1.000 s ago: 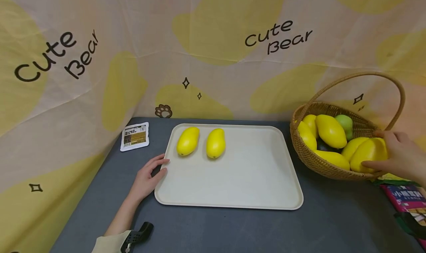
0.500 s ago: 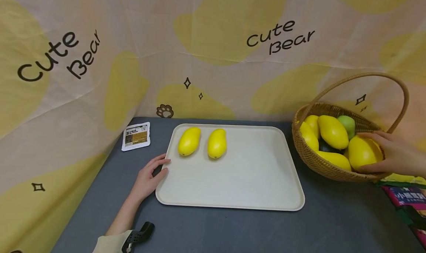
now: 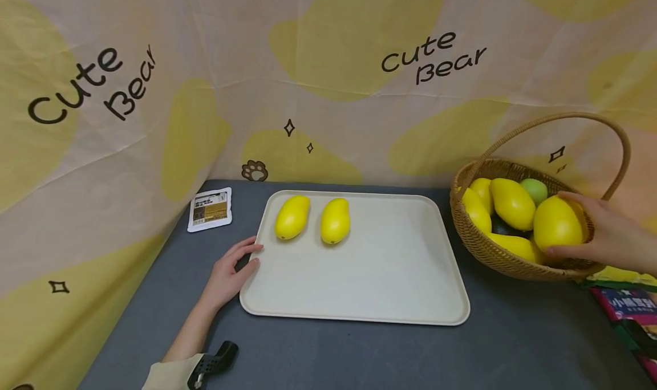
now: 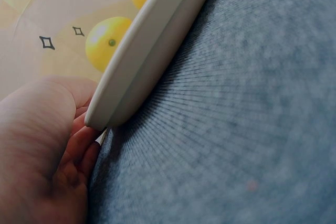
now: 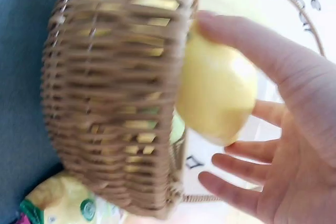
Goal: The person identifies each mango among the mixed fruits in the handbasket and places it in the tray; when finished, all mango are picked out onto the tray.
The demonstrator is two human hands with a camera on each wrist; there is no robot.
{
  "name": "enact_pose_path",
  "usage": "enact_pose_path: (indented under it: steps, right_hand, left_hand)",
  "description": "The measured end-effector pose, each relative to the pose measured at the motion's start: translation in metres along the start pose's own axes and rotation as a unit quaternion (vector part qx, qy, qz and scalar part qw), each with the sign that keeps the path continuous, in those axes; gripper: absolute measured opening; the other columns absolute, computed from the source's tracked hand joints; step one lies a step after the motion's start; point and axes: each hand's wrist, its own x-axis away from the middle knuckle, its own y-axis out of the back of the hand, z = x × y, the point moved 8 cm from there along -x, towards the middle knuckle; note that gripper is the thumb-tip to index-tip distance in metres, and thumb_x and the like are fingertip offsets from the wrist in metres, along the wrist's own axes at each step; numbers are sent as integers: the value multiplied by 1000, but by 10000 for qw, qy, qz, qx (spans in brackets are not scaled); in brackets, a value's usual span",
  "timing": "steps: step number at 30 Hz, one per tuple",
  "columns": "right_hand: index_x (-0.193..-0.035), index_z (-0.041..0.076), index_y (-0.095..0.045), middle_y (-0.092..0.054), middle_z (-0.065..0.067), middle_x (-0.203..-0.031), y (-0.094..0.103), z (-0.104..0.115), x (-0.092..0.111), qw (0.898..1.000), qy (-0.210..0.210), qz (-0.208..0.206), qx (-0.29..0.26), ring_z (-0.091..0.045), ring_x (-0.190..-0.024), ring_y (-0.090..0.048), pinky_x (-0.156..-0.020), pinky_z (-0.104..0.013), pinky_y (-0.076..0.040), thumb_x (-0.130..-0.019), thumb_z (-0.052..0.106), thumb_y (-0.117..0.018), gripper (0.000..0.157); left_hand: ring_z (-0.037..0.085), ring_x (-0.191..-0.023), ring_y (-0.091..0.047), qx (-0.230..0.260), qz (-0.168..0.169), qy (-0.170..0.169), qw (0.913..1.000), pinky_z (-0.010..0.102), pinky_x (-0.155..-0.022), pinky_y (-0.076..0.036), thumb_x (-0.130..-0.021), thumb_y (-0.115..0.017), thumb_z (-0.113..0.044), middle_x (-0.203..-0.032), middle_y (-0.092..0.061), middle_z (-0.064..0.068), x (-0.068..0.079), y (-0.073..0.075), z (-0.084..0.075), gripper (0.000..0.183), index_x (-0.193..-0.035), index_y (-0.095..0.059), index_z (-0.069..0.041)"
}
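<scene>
My right hand [image 3: 611, 230] holds a yellow mango [image 3: 556, 222] at the front right of a wicker basket [image 3: 513, 264]. In the right wrist view, the thumb lies along one side of this mango [image 5: 218, 87] and fingers touch its other side, at the basket's rim. More yellow mangoes [image 3: 513, 203], a green fruit [image 3: 535, 190] and a dark one [image 3: 503, 226] sit in the basket. My left hand [image 3: 228, 273] rests with relaxed fingers on the left rim of a white tray [image 3: 359, 287]. Two mangoes, one left [image 3: 292, 217] and one right [image 3: 335, 221], lie on the tray's far left part.
A small white-edged packet [image 3: 210, 209] lies beyond the tray's left side. Colourful snack bags [image 3: 626, 304] lie at the right, beside and in front of the basket. Its tall handle [image 3: 564, 116] arches over the fruit. A printed cloth [image 3: 328, 93] hangs behind the grey table [image 3: 333, 356].
My right hand has closed around the front-right mango and raised it slightly, moving it a little left within the basket. My left hand stays on the tray's rim.
</scene>
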Motion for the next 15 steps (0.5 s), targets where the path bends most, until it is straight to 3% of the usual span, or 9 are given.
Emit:
enact_pose_path:
  steps: [7,9,11,14,15]
  right_hand:
    - [-152,-7,-3,-27,-41,-138,6,42,-5,9930,-220,-66,-1158,-56,-110,-38,-80,-69,-43,-78,25,-84,115]
    - [-154,-2,-2,-22,-38,-145,6,55,-5,9894,-255,-93,-1428,-54,-114,-35,-86,-53,-51,-80,23,-82,113]
    - [-156,4,-2,-18,-34,-150,5,68,-4,9864,-227,-92,-1623,-54,-116,-36,-83,-37,-55,-81,23,-82,111]
    - [-158,16,-5,-15,-24,-157,2,84,-5,9819,-96,-55,-1889,-51,-120,-38,-70,-8,-46,-81,22,-82,109]
    - [-158,19,-5,-14,-22,-157,0,91,-5,9796,-1,-5,-2012,-52,-122,-37,-71,-9,-47,-81,21,-82,109]
  left_hand:
    - [33,-135,-39,-47,97,-2,9999,56,-109,-29,-95,-64,-16,-145,-46,12,0,0,0,33,-128,-63,-9]
    - [34,-136,-38,-83,185,-53,9998,58,-109,-28,-95,-64,-18,-147,-44,12,0,-2,-1,36,-130,-61,-9]
    - [36,-136,-36,-111,285,-114,9995,60,-108,-28,-95,-65,-21,-148,-41,14,0,-3,-2,41,-133,-59,-8]
    - [38,-137,-33,-142,430,-162,9988,62,-106,-28,-93,-67,-23,-151,-36,15,1,-6,-5,50,-137,-54,-6]
    - [39,-137,-33,-150,468,-156,9987,62,-106,-28,-92,-68,-25,-152,-35,15,1,-7,-6,53,-139,-52,-5]
